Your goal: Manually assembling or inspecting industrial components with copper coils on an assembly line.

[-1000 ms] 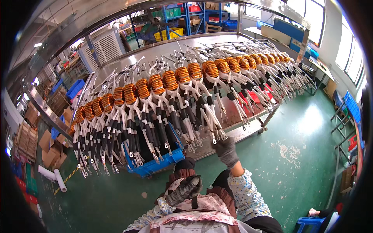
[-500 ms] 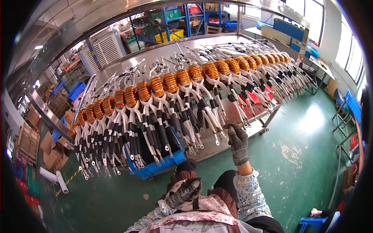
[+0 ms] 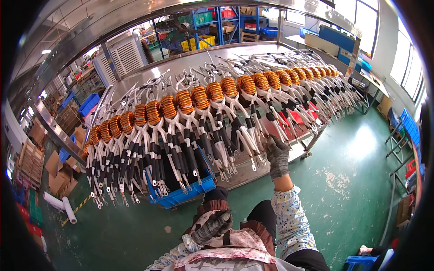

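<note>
A long row of copper-wound ring coils (image 3: 184, 102) lies across the metal table (image 3: 190, 61), white leads with black sleeves and metal ring lugs hanging over its near edge. Right of centre, my right hand (image 3: 277, 158) in a dark grey glove reaches up to the hanging leads (image 3: 246, 141). Its fingers look bent and drawn together against them, with the fingertips partly hidden. Low in front of my body, my left hand (image 3: 212, 227), gloved too, stays away from the leads. Its fingers are curled together and nothing shows in them.
A blue crate (image 3: 185, 195) stands under the hanging leads, and a red bin (image 3: 296, 118) shows behind them. Metal posts (image 3: 354, 56) frame the table. A blue stool (image 3: 359, 262) is at lower right, with part of another person beside it. White rolls (image 3: 69, 210) lie at left.
My right hand has risen slightly, closer in among the hanging leads. The left hand has barely shifted, and the view has tilted a little.
</note>
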